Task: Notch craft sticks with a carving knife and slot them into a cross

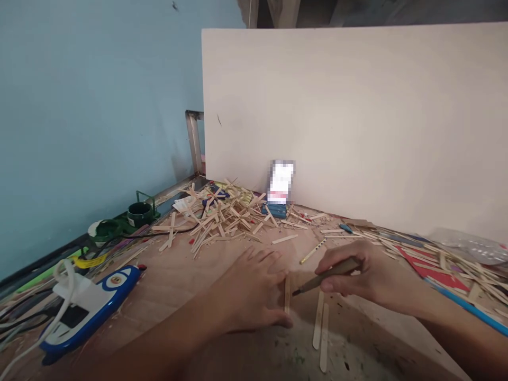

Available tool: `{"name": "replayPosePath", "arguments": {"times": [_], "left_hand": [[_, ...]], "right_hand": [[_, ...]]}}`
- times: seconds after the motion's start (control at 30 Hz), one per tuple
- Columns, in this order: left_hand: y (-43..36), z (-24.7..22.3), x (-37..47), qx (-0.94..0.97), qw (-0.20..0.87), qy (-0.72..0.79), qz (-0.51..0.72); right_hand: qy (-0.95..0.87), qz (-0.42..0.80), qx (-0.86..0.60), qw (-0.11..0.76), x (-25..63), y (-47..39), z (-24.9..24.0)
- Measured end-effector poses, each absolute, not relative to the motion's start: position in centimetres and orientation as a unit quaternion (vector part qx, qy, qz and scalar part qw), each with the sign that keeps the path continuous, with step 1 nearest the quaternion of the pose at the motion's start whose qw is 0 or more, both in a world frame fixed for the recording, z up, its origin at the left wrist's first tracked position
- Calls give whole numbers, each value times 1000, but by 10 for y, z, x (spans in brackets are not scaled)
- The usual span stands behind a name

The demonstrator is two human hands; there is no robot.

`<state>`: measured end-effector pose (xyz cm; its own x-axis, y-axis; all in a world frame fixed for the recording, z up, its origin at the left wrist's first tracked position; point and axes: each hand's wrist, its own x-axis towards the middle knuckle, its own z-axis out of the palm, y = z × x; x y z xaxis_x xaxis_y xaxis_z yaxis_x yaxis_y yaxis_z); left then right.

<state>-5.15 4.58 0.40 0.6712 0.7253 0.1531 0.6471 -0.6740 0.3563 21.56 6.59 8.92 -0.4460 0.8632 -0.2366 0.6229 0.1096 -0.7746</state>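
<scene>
A wooden craft stick (287, 296) lies upright in view on the worktop. My left hand (254, 288) is palm down beside it, fingers spread, with the index finger at its far end and the thumb by its near end, holding it down. My right hand (361, 272) grips what looks like a craft knife (331, 274) with a brownish handle. Its dark tip points left, just right of the stick; whether it touches the worktop I cannot tell. Below the right hand lie two more craft sticks (324, 338) side by side.
Behind my hands is a heap of crossed sticks (226, 214) next to a propped, blurred phone (281, 182). A blue-and-white power strip (95, 307) with cables lies left, near green cup holders (141, 212). More sticks and a red sheet (432, 267) lie right. A white board (349, 116) stands behind.
</scene>
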Motion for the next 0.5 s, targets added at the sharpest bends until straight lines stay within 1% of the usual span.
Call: {"name": "replayPosePath", "arguments": {"times": [0.1,0.17,0.33,0.4,0.5], "left_hand": [[48,4,-54,905,128,382,135],[49,3,-54,907,123,380,131],[48,3,-55,910,125,378,115],[48,6,-54,911,129,375,109],[49,10,-52,914,122,375,96]], "right_hand": [[-766,385,-503,104,224,70,79],[-784,366,-492,98,231,72,74],[-776,386,-486,111,235,66,75],[-790,347,-489,126,230,61,77],[-838,301,-440,119,223,57,78]]}}
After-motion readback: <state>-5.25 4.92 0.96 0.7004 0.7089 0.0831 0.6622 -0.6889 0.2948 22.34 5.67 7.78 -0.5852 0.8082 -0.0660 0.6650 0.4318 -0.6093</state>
